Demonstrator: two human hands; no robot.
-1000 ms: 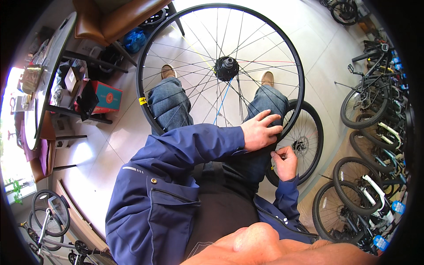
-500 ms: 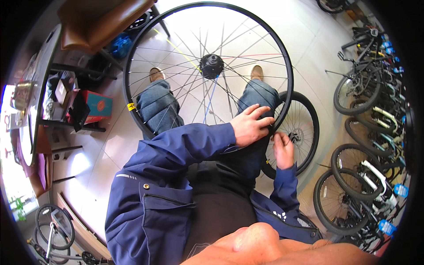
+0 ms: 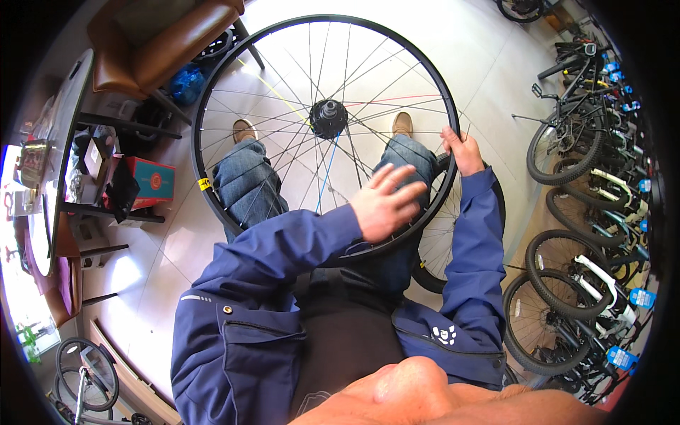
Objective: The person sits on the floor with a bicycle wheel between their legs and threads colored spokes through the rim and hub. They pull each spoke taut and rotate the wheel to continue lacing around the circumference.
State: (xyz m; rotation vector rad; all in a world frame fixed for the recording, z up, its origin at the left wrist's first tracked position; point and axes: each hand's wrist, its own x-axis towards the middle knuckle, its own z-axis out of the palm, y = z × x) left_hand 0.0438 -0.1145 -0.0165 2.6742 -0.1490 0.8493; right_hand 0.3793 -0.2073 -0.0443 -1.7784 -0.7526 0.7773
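Head view: right hand (image 3: 465, 154) shifted up to the wheel rim (image 3: 196, 134), grip unclear, left hand (image 3: 387, 205) spread wide, so work likely moved along it.

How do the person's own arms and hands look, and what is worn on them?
Long dark-blue fabric jacket sleeves reach both wrists; a pale broken stripe shows on the left side. The bare left hand and bare right hand wear no gloves.
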